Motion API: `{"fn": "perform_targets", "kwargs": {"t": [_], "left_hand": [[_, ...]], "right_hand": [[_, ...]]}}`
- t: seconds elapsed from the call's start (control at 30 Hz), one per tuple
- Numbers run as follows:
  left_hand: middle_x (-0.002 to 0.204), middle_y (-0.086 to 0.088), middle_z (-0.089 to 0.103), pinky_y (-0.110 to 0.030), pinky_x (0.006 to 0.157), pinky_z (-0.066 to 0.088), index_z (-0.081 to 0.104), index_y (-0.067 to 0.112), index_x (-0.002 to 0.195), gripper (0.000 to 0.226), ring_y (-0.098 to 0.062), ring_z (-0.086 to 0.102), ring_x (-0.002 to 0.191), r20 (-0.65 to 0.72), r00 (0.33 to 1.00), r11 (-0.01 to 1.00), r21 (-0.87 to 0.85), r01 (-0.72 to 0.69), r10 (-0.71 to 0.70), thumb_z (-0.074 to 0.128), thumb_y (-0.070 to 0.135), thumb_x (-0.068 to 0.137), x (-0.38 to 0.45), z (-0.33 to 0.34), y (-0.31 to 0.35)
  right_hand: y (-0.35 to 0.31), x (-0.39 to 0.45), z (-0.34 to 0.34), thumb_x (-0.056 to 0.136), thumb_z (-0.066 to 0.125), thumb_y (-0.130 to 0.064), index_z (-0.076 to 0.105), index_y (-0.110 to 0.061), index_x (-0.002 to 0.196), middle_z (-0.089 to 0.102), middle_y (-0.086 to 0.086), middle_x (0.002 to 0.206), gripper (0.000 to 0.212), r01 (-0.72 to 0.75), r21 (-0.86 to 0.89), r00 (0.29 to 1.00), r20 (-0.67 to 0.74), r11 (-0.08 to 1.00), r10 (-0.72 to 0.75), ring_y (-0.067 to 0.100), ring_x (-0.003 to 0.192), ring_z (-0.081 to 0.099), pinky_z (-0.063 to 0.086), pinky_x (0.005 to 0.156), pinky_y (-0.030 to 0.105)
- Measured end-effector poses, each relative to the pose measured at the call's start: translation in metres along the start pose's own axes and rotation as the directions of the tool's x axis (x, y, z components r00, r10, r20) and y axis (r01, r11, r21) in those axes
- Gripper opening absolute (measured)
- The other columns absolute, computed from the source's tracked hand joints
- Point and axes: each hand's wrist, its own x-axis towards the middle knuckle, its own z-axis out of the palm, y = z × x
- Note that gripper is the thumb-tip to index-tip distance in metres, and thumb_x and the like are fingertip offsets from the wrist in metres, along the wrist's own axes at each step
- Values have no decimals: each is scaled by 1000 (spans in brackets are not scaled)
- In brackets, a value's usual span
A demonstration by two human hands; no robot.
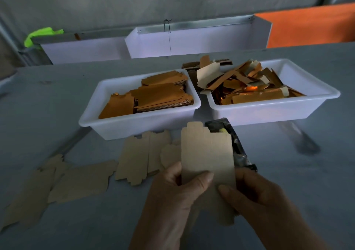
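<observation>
I hold a flat, unfolded beige carton blank (206,151) upright in front of me over the grey table (288,173). My left hand (178,190) grips its lower left edge, thumb across the front. My right hand (255,194) pinches the lower right edge, thumb on the card. A black foil packet (237,146) shows behind the blank's right side; whether my right hand also holds it I cannot tell.
Several flat beige blanks (138,157) lie on the table to the left. A white tub (115,124) holds stacked gold-orange blanks. A second white tub (269,113) on the right holds jumbled gold pieces. White boxes (192,42) stand at the back.
</observation>
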Motion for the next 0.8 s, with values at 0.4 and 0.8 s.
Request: {"fn": "perform_targets", "kwargs": {"t": [0.4, 0.8], "left_hand": [[74, -3, 75, -37, 66, 58, 75, 28, 83, 21, -23, 72, 73, -67, 996, 993, 109, -53, 61, 79, 27, 62, -3, 8, -4], [59, -7, 60, -27, 54, 45, 69, 15, 74, 35, -16, 57, 56, 85, 991, 979, 167, -114, 101, 56, 45, 88, -10, 8, -4]], "right_hand": [[-3, -9, 7, 65, 74, -26, 59, -47, 83, 63, -21, 62, 32, 189, -369, 943, -189, 910, -272, -5, 65, 59, 38, 55, 0], [-9, -14, 22, 77, 50, -36, 57, -25, 84, 62, -16, 48, 15, 327, -235, 928, -102, 916, -357, -3, 41, 58, 40, 45, 2]]}}
